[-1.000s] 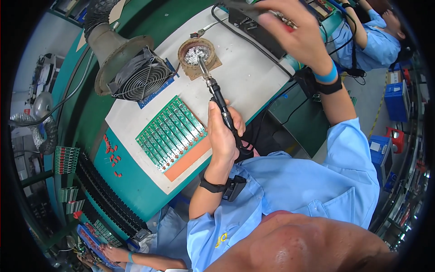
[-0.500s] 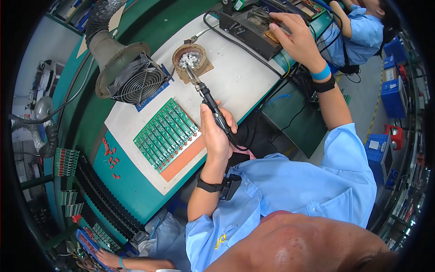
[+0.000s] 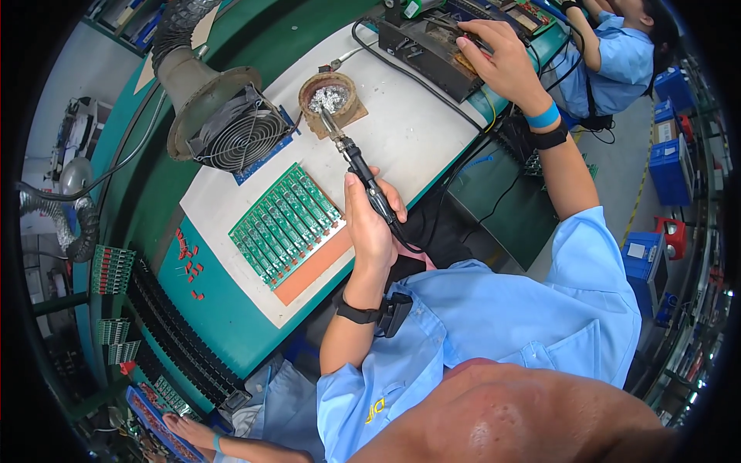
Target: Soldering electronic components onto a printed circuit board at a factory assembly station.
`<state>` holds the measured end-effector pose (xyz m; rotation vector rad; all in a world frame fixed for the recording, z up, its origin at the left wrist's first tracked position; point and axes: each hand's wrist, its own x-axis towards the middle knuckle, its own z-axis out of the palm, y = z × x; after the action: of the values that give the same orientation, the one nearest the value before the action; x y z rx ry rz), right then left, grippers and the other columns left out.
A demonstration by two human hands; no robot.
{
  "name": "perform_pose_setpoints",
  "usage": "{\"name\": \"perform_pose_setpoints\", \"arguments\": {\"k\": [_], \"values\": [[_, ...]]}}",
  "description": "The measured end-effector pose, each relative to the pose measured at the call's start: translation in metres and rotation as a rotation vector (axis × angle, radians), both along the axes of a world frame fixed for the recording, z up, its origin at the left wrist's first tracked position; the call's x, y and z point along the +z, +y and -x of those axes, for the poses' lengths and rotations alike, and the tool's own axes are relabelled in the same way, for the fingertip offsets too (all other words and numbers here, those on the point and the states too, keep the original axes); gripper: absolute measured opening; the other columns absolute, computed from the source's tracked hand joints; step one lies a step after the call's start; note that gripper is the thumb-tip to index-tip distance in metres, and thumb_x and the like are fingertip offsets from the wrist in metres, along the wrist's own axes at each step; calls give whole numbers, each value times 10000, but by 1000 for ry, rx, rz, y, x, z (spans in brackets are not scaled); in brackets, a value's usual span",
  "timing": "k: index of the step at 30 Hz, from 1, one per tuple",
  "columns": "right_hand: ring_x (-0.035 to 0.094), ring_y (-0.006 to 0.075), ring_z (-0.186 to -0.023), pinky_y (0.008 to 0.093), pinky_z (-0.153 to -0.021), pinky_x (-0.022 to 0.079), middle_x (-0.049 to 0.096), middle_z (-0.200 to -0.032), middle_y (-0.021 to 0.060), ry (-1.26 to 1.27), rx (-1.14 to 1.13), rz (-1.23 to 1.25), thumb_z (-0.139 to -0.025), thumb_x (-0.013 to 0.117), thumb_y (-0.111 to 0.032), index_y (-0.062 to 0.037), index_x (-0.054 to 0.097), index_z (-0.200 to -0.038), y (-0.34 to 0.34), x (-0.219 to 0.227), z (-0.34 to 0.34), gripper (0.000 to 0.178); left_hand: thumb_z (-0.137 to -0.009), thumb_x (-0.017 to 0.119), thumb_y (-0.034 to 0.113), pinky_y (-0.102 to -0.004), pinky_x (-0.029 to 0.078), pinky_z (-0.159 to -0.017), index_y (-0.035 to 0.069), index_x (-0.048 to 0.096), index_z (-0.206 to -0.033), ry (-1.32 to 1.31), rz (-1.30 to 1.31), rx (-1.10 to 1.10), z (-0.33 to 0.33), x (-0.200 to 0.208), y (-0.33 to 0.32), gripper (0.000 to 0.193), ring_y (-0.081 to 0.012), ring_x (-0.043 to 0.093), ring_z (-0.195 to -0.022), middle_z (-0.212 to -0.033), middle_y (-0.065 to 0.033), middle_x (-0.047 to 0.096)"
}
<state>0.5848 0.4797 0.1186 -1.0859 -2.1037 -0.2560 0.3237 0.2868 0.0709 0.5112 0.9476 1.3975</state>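
Observation:
My left hand (image 3: 372, 216) is closed round the black handle of a soldering iron (image 3: 359, 166). The iron's metal tip reaches into a round brown pot (image 3: 353, 104) that holds crumpled silvery bits (image 3: 329, 98). At the upper right, my right hand (image 3: 505, 65) is over a dark metal box (image 3: 424, 54), thumb and fingers closed on a thin dark tool (image 3: 472, 45) that looks like tweezers; its far end is hard to make out. Below the pot, a panel of green circuit boards (image 3: 285, 224) lies on the white sheet, its lower edge beside an orange-brown strip (image 3: 312, 272).
A fan with a round wire guard (image 3: 243, 143) stands by a fume duct (image 3: 193, 92) at the left. Loose red components (image 3: 189, 266) lie on the green bench, near a black conveyor track (image 3: 181, 339). Cables (image 3: 432, 96) cross the sheet. Co-workers sit upper right and lower left.
The view has shifted slightly. The iron stays in my left hand with its tip in the pot, and my right hand stays at the box. A co-worker's hand, lower left, has moved up along a blue tray.

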Motion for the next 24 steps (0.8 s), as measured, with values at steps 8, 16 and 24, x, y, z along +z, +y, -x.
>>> {"name": "perform_pose_setpoints", "arguments": {"k": [8, 16, 24], "values": [[656, 325, -1135, 407, -984, 524, 730, -1186, 151, 3, -14, 3, -999, 699, -242, -36, 731, -1224, 0, -2, 9, 307, -1163, 263, 457, -283, 427, -503, 28, 475, -1192, -13, -22, 3, 5, -5, 0, 480, -153, 483, -517, -656, -74, 518], [652, 331, -1153, 411, -1003, 519, 729, -1198, 152, -5, -87, 40, -1003, 681, -282, -56, 735, -1225, -2, -2, 8, 321, -1163, 257, 457, -285, 434, -505, 25, 473, -1195, -28, -16, -4, 4, -4, -3, 484, -158, 487, -515, -661, -79, 521], [650, 317, -1141, 420, -1010, 510, 713, -1196, 156, -3, -155, -83, -956, 737, -294, -64, 724, -1218, -10, 10, 9, 349, -1164, 260, 454, -292, 445, -513, 19, 468, -1219, -15, -30, -6, -7, -1, -1, 485, -164, 505, -535, -673, -81, 532]]}}
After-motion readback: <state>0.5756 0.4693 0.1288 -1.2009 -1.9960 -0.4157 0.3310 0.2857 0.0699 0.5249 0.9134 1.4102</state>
